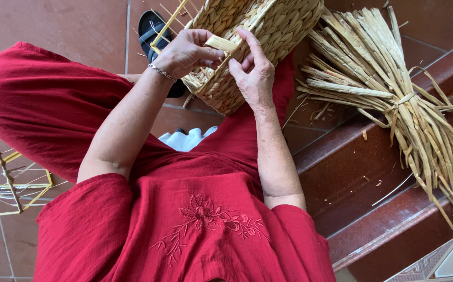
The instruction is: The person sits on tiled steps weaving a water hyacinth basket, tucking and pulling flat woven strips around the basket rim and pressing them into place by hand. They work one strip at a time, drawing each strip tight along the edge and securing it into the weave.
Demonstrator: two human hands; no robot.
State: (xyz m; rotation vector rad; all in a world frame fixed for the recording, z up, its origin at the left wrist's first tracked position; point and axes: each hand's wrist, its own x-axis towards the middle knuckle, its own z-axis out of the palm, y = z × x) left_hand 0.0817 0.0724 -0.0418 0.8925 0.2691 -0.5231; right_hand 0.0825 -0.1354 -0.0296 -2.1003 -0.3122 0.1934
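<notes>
Underfoot, reddish-brown floor tiles and glossy steps; both hands pinched on a straw strand.

I am looking over the whole view and I am finding no packages, labels, signs or screens — nothing of that kind is showing anywhere in it.

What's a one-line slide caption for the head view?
Left hand and right hand grip a straw strip against a woven basket; tied straw bundle alongside.
</notes>
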